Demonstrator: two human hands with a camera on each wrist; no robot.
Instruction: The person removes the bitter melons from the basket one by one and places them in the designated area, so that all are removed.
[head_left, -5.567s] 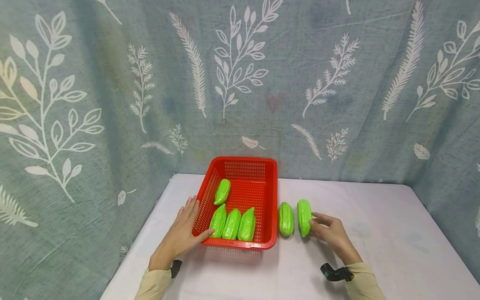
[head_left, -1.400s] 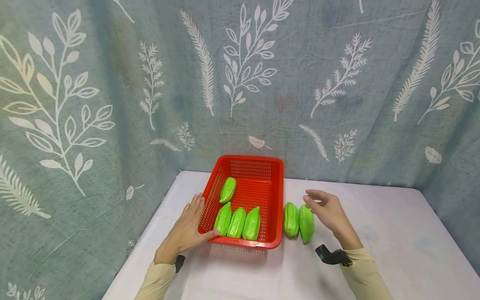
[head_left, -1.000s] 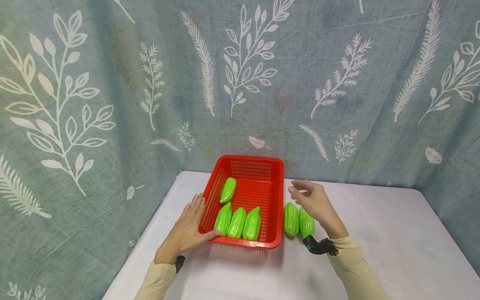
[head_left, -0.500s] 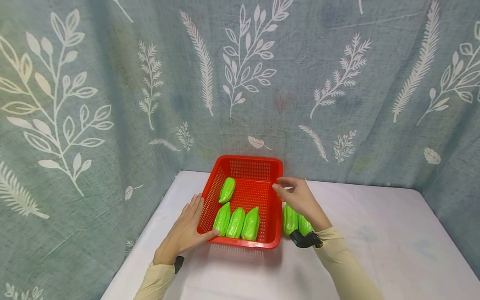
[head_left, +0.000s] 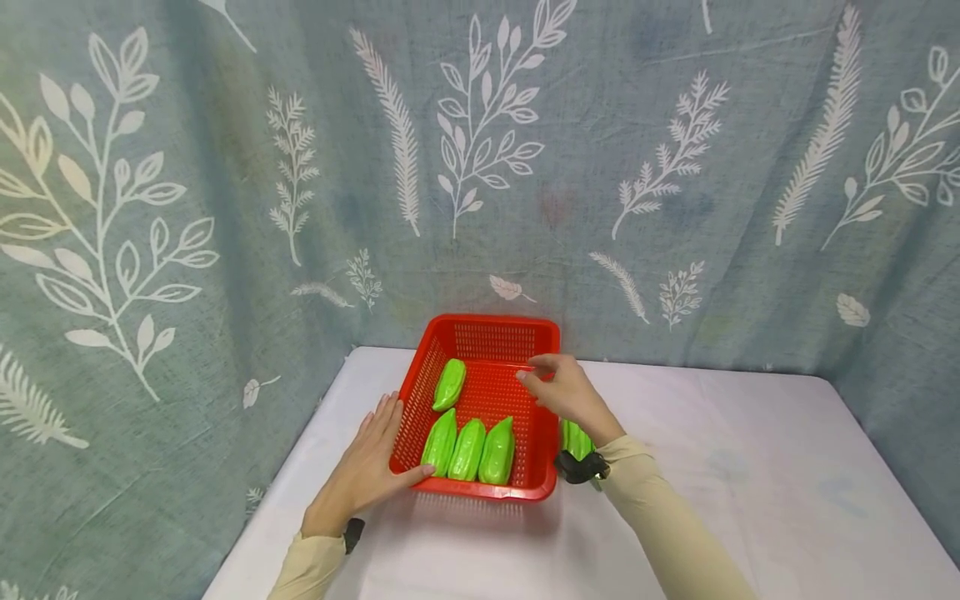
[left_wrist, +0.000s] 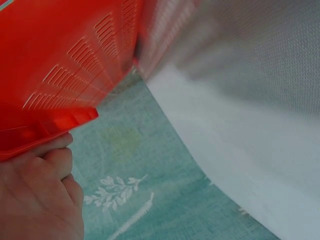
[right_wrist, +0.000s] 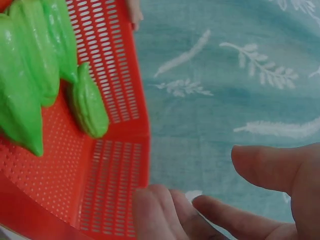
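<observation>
A red mesh basket [head_left: 542,417] sits on the white table [head_left: 720,467]. Three green ridged gourds [head_left: 467,448] lie side by side at its front, and a fourth gourd [head_left: 448,384] lies at its back left. My left hand [head_left: 375,458] rests flat against the basket's left wall [left_wrist: 75,65], thumb at the front corner. My right hand [head_left: 536,371] hovers over the basket's right side, fingers loosely bent and holding nothing. In the right wrist view its fingers [right_wrist: 270,165] are above the basket's corner [right_wrist: 115,170]. Green gourds on the table [head_left: 573,437] beside the basket are partly hidden by my right wrist.
A teal cloth with white leaf prints [head_left: 675,167] hangs behind and along both sides of the table. The table's left edge [head_left: 300,450] is just beyond my left hand. Bare tabletop stretches to the right of the basket.
My right hand left the gourds on the table and moved left and back over the basket. The left hand and the basket stayed put.
</observation>
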